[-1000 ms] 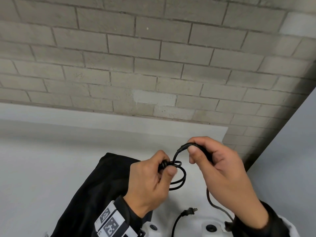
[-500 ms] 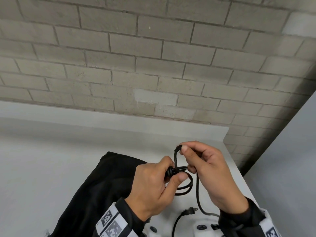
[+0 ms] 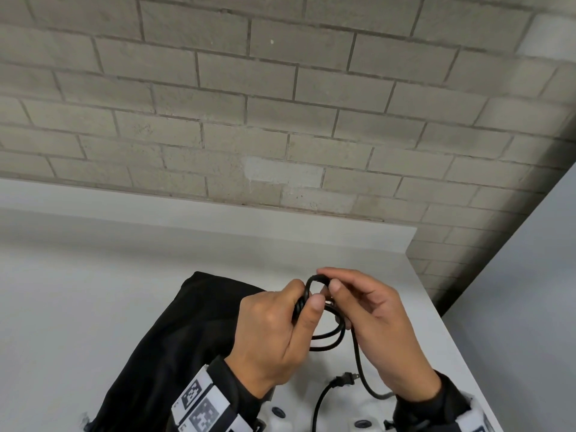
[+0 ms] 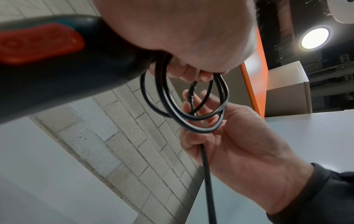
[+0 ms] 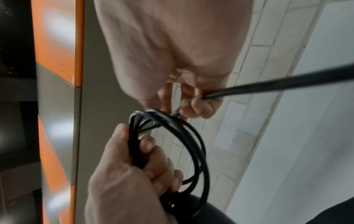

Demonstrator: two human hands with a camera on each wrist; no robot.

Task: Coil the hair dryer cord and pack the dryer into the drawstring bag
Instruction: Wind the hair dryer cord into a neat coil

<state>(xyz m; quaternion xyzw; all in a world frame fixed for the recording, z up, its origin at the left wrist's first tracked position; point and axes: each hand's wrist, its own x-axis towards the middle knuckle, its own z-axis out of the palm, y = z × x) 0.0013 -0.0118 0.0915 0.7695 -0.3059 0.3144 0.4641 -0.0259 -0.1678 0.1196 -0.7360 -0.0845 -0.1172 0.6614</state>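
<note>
A grey brick wall [image 3: 280,98] with dark mortar lines fills the back of the scene, one paler patch [image 3: 282,171] standing out low on it. Below runs the white tabletop [image 3: 93,291], its raised back edge against the bricks. A pale grey panel [image 3: 530,260] closes off the right. From the wrist views, an orange panel [image 5: 57,37] shows, and a round ceiling light [image 4: 315,38] glows overhead.

Workshop-like room: painted block wall [image 3: 280,88], white worktable [image 3: 93,291], orange-panelled cabinets [image 5: 57,37].
</note>
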